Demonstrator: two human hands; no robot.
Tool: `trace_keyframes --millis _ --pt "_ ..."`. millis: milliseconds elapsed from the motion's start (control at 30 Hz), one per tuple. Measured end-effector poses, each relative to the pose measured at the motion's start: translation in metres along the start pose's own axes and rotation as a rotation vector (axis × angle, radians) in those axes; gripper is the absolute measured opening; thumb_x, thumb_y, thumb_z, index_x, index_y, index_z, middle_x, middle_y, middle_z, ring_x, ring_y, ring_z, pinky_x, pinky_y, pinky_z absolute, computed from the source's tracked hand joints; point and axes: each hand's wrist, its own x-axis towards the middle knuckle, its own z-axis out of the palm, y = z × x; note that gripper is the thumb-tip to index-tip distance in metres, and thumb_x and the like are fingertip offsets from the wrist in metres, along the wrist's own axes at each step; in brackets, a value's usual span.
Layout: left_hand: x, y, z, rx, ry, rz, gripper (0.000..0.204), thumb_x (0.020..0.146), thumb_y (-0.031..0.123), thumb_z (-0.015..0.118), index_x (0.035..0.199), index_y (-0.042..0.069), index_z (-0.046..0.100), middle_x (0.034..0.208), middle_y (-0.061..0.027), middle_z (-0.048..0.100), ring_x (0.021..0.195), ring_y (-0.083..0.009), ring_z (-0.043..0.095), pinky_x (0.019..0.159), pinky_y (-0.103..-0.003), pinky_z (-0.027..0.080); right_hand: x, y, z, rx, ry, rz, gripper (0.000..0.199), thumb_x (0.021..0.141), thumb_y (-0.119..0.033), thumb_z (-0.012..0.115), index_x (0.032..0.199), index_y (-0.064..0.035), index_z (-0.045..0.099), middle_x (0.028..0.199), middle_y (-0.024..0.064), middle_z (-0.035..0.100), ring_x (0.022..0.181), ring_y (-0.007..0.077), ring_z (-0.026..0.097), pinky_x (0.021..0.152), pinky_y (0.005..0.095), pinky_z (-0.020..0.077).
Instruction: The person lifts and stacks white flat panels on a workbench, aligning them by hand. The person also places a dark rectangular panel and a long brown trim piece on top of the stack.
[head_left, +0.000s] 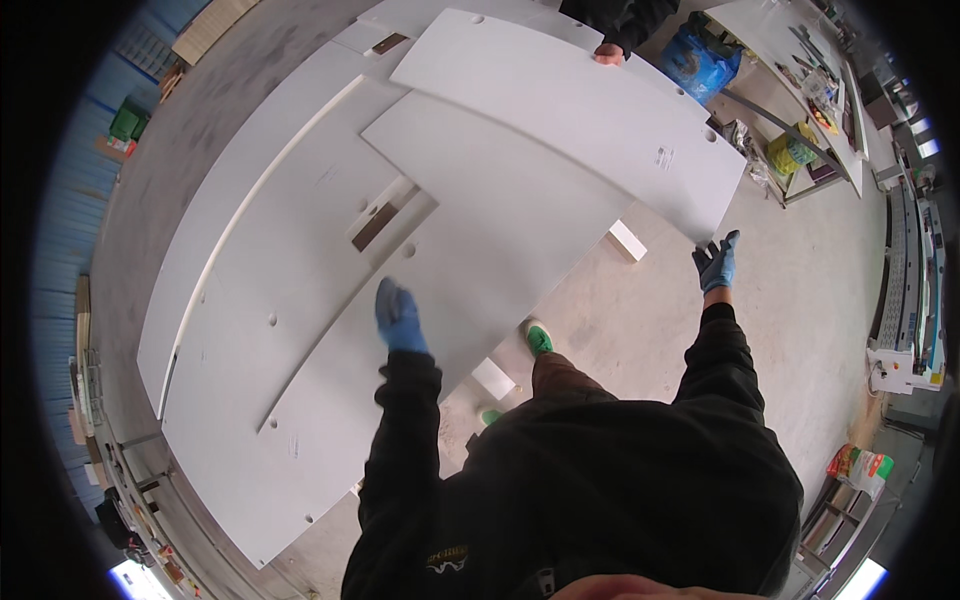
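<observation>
Two hands in blue work gloves are seen over a stack of flat, light grey boards. The right hand (715, 262) is open, with its fingers spread, and its fingertips are placed at the near right corner of the long, light grey, rectangular upper board (570, 110). This board lies highest, partly over the broad, light grey lower board (480, 225), and its right end reaches out above the pale concrete floor (800, 300). At its far edge, the bare hand of a co-worker (608, 54) is laid. The left hand (401, 318) is blurred above the lower board; whether it is open or closed, or whether the surface is touched, cannot be told. For good handling, the corner should probably be supported from below by the whole palm, and the pace should be matched with the co-worker, so that the board is not twisted. Dragging should be avoided, because the faces could be scratched. The green shoe (538, 338) should be kept away from the white rectangular block (627, 241).
</observation>
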Motion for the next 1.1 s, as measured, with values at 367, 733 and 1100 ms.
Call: trace_keyframes --millis 367,733,1100 --pt "0.097 -0.038 0.283 -0.093 -0.333 -0.469 0.046 0.094 0.02 0.074 0.136 0.009 0.059 0.129 -0.0055 0.062 0.117 -0.024 0.063 0.1 -0.04 0.053 0.105 0.003 0.005 -0.309 -0.04 0.072 0.093 0.09 -0.07 0.066 0.149 -0.0014 0.049 0.135 0.0131 0.063 0.124 0.0247 0.056 0.111 0.0414 0.0398" --pt "0.148 -0.061 0.378 -0.688 -0.383 -0.895 0.039 0.095 0.05 0.071 0.095 0.013 0.059 0.098 -0.0026 0.063 0.101 -0.0238 0.061 0.102 -0.04 0.05 0.043 -0.066 0.046 -0.489 0.185 -0.15 0.055 0.093 -0.057 0.072 0.085 -0.0025 0.068 0.075 -0.0044 0.054 0.067 0.0089 0.046 0.059 0.0299 0.0412" --pt "0.144 -0.033 0.323 -0.676 -0.273 -0.88 0.023 0.101 0.014 0.06 0.123 0.007 0.059 0.13 -0.0089 0.061 0.124 -0.0281 0.059 0.113 -0.045 0.044 0.004 -0.048 0.044 -0.382 0.033 -0.046 0.07 0.102 -0.055 0.06 0.142 0.0025 0.058 0.135 0.0079 0.063 0.117 0.0221 0.06 0.102 0.0367 0.0493"
